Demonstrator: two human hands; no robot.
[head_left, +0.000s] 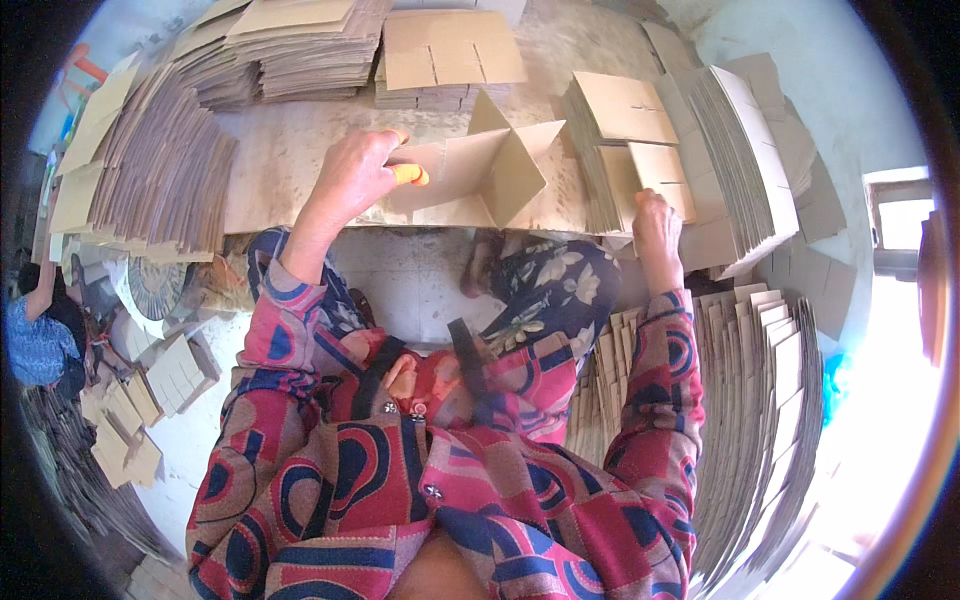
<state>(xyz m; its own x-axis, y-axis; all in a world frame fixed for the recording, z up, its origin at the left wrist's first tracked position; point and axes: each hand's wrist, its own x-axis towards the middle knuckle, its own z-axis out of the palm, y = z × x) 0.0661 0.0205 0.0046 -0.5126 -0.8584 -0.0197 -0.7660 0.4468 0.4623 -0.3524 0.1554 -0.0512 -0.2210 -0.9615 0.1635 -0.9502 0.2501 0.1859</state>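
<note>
My left hand (352, 180), with yellow covering on a digit, is closed on the left end of a cardboard divider (460, 170). This divider stands on edge on the worktable, and its brown panels cross each other. My right hand (657, 222) pinches the near edge of a slotted cardboard piece (658, 170) on top of a stack at the right. Behind that piece, on the same stack, lies another slotted cardboard sheet (625, 105). The right fingertips are partly hidden.
Stacked cardboard strips (165, 165) line the table's left side, and a slotted sheet (450, 48) tops a pile at the back. Tall cardboard stacks (745, 160) stand far right, more cardboard (740, 400) beside my right arm. At far left is another person's blue sleeve (35, 340).
</note>
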